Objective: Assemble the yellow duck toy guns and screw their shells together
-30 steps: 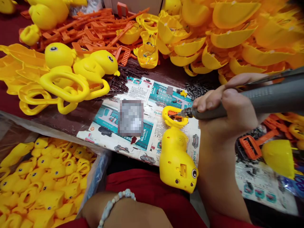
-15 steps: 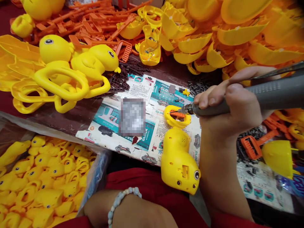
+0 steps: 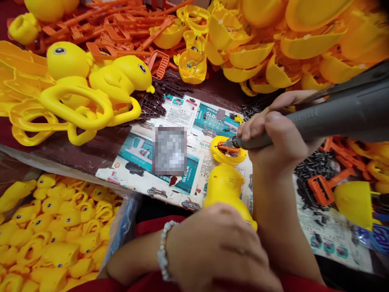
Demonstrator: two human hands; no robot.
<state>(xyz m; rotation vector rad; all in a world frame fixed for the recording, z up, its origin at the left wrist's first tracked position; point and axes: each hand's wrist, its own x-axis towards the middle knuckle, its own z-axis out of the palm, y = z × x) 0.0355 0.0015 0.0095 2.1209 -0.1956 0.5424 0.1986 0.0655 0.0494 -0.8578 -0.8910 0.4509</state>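
My right hand (image 3: 279,129) is wrapped around a grey electric screwdriver (image 3: 331,113). The screwdriver's bit points left, at the ring-shaped handle of a yellow toy duck (image 3: 225,182), where an orange piece (image 3: 232,152) shows inside the ring. That duck lies on a printed cardboard sheet (image 3: 164,178), handle away from me. In front of the duck's lower part is my left hand (image 3: 219,247), a beaded bracelet on its wrist. Its fingers are smeared by motion, and I cannot tell whether it touches the duck. Most of the duck's head is hidden behind it.
Yellow ducks (image 3: 121,77) lie at the left, and a plastic-lined box (image 3: 124,219) below holds several more. Orange parts (image 3: 100,28) and yellow half shells (image 3: 252,52) are piled behind. Dark screws (image 3: 152,103) and small black pieces (image 3: 310,178) lie in heaps.
My left hand has come up and right, over the duck's lower part. My right hand has shifted left with the screwdriver, whose bit stays at the handle.
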